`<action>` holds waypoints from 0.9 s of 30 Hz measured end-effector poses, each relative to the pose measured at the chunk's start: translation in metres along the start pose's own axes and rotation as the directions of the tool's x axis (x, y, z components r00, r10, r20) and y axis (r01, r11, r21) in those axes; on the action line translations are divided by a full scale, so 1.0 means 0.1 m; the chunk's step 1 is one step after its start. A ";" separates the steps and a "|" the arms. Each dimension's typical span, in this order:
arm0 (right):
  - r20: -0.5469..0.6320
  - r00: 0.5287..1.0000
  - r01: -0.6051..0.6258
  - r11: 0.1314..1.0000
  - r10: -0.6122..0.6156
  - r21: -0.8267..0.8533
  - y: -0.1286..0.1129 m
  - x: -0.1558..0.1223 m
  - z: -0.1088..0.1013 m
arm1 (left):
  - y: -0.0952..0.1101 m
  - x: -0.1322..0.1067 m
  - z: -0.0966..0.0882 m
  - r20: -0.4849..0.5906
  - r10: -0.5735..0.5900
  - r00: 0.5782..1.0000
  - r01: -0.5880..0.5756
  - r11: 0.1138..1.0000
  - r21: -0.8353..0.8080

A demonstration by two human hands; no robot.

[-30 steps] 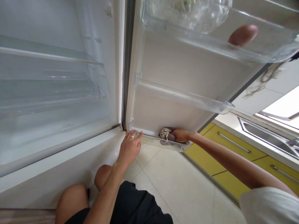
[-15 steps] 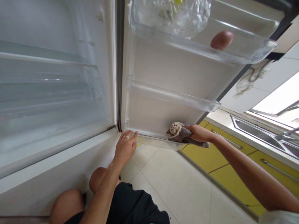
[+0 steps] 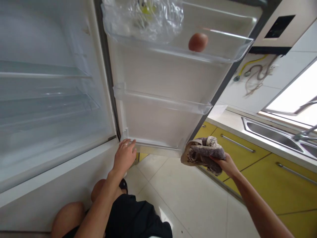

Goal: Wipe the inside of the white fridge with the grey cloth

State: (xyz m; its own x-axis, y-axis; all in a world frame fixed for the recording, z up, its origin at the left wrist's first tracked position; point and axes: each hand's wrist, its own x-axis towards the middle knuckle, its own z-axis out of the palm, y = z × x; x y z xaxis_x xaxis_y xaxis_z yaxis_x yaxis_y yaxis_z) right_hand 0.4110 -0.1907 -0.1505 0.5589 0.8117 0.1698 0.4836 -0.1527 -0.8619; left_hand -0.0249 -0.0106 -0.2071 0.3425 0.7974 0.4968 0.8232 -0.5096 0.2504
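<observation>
My right hand [image 3: 226,164] grips a bunched brown-grey cloth [image 3: 201,153] just outside the lower right corner of the open fridge door [image 3: 163,76]. Some of my fingers are hidden behind the folds. With its fingers stretched out, my left hand [image 3: 125,155] rests on the left end of the clear bottom door shelf [image 3: 158,149], close to the hinge side. A ring shows on one finger. Above it, the clear middle door shelf [image 3: 160,102] holds nothing that I can see.
The top door shelf [image 3: 218,58] carries an egg [image 3: 198,42] and a clear plastic bag [image 3: 148,23]. Left is the fridge interior with glass shelves [image 3: 42,71]. Yellow cabinets [image 3: 262,178] and a steel sink [image 3: 272,134] stand right, above the tiled floor [image 3: 188,195].
My right hand has drawn the cloth out of the bottom door shelf, rightward and towards me. The left hand stays on the shelf's edge. The view has shifted to the right.
</observation>
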 end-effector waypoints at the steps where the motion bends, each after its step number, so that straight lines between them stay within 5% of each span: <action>1: -0.002 1.000 0.000 1.000 0.000 0.013 0.06 0.00 0.09 | 0.02 0.01 -0.01 0.018 -0.004 1.000 0.003 0.999 0.033; 10: -0.001 0.994 -0.102 0.917 0.111 0.386 0.53 -0.05 1.31 | 0.08 0.08 -0.10 0.109 -0.036 0.993 0.023 0.992 0.125; 16: -0.074 0.964 -0.168 0.802 0.255 0.574 0.80 -0.33 1.79 | 0.10 0.02 -0.09 0.110 -0.046 0.993 0.032 0.991 0.129; 23: -0.343 0.893 -0.185 0.932 0.292 0.311 0.41 -0.80 2.07 | 0.02 0.10 -0.21 0.184 -0.039 0.982 0.017 0.993 0.117; 27: -0.403 0.877 -0.146 0.944 0.262 0.296 0.19 -0.95 2.33 | -0.09 0.27 -0.41 0.342 -0.096 0.935 0.087 0.995 0.041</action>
State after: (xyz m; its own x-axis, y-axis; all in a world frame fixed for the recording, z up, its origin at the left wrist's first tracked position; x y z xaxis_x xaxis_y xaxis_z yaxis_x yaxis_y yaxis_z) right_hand 0.2099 -0.1393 -0.2940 0.8882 0.4445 0.1158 0.1756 -0.0957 -0.9798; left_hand -0.0417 0.0026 -0.1616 0.3963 0.9047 0.1562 0.8677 -0.4247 0.2584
